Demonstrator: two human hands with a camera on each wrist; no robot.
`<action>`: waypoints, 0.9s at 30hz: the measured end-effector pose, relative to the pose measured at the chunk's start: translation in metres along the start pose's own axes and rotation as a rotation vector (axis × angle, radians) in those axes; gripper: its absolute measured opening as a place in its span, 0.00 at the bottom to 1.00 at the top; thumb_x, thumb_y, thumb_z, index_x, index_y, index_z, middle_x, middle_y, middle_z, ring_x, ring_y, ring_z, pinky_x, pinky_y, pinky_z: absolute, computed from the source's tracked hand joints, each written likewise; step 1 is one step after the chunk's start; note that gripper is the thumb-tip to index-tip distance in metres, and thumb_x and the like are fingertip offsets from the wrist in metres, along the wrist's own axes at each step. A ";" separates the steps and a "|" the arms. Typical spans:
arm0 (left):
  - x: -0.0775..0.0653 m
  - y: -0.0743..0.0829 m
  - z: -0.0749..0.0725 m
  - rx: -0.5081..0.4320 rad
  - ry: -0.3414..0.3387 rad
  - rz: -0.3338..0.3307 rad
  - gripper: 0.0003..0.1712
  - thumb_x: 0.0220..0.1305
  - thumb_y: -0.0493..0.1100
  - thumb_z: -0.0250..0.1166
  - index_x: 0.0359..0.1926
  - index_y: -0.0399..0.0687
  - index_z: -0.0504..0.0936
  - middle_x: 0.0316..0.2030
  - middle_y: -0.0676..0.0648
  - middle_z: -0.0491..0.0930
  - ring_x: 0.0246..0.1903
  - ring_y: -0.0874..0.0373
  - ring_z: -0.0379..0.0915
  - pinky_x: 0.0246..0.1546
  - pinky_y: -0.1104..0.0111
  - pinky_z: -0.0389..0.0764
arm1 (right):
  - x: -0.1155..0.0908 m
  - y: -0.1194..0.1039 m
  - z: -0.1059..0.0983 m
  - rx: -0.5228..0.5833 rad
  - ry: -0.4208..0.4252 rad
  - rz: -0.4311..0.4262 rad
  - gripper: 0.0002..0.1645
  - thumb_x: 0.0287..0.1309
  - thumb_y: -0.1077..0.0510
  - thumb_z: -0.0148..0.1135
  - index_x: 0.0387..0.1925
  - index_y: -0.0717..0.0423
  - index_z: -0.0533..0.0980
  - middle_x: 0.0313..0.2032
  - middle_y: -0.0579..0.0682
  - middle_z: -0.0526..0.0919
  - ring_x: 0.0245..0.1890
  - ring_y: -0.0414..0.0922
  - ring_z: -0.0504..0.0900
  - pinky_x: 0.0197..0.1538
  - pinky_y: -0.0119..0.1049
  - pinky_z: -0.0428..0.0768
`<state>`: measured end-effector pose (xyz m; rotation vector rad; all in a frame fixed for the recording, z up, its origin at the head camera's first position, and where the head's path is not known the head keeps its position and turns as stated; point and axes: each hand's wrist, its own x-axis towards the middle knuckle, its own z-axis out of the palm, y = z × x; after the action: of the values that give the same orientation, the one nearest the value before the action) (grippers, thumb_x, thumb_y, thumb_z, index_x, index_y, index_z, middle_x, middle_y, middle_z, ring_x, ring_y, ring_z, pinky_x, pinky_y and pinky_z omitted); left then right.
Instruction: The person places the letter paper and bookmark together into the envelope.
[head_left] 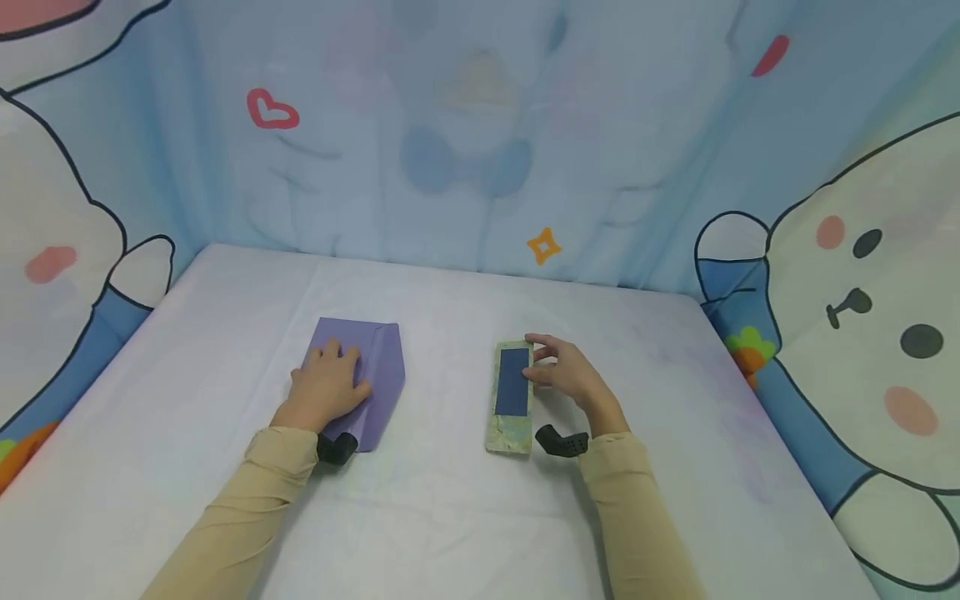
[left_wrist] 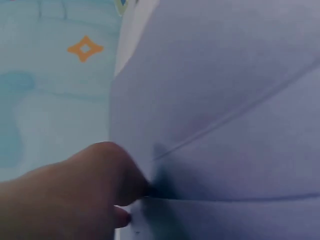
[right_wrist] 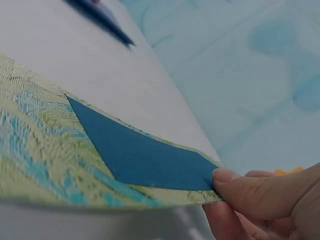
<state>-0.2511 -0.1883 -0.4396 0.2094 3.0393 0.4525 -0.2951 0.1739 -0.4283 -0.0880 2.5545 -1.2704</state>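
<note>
A purple paper envelope or folder (head_left: pixel 386 354) with creased folds lies on the left part of the table. Resting on top of it is my left hand (head_left: pixel 322 390), fingers spread. The left wrist view shows that hand (left_wrist: pixel 90 182) touching the purple paper (left_wrist: pixel 225 90) near a fold; some fingertips are hidden. My right hand (head_left: pixel 566 371) pinches the upper right edge of a long green patterned card (head_left: pixel 510 435) with a dark blue rectangle on it. In the right wrist view the thumb (right_wrist: pixel 240 187) lies over the card's corner, beside the blue rectangle (right_wrist: pixel 135 150).
Both hands work over a white cloth-covered table (head_left: pixel 442 517). A blue cartoon curtain (head_left: pixel 345 192) hangs behind and along the sides. Black wrist-worn devices sit by the left wrist (head_left: pixel 337 448) and right wrist (head_left: pixel 561 442).
</note>
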 end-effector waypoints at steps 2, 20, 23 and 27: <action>0.003 0.000 -0.005 0.003 -0.044 0.000 0.37 0.59 0.53 0.58 0.65 0.39 0.64 0.61 0.29 0.61 0.59 0.30 0.58 0.44 0.30 0.68 | 0.002 -0.005 0.000 0.035 0.012 0.019 0.39 0.59 0.63 0.62 0.70 0.50 0.59 0.55 0.60 0.69 0.41 0.46 0.82 0.47 0.40 0.81; 0.017 0.001 -0.019 0.049 -0.179 0.053 0.37 0.58 0.51 0.59 0.65 0.38 0.63 0.62 0.30 0.61 0.61 0.29 0.56 0.49 0.37 0.71 | 0.009 -0.033 0.021 0.298 0.143 0.084 0.42 0.58 0.66 0.61 0.72 0.46 0.57 0.61 0.60 0.66 0.32 0.36 0.80 0.40 0.30 0.82; 0.017 -0.003 -0.021 0.046 -0.196 0.043 0.39 0.59 0.52 0.58 0.67 0.38 0.62 0.64 0.29 0.59 0.63 0.28 0.53 0.52 0.37 0.69 | 0.013 -0.040 0.032 0.367 0.138 0.068 0.42 0.58 0.66 0.60 0.72 0.45 0.57 0.61 0.59 0.65 0.31 0.35 0.80 0.39 0.29 0.82; 0.018 -0.007 -0.019 0.036 -0.193 0.048 0.37 0.60 0.52 0.58 0.66 0.37 0.63 0.63 0.29 0.60 0.61 0.30 0.56 0.55 0.40 0.68 | 0.019 -0.049 0.047 0.412 0.150 0.042 0.43 0.58 0.67 0.61 0.71 0.43 0.57 0.57 0.57 0.67 0.32 0.35 0.81 0.39 0.29 0.82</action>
<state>-0.2712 -0.1980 -0.4248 0.3098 2.8603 0.3574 -0.3036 0.1043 -0.4213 0.1505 2.3378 -1.8150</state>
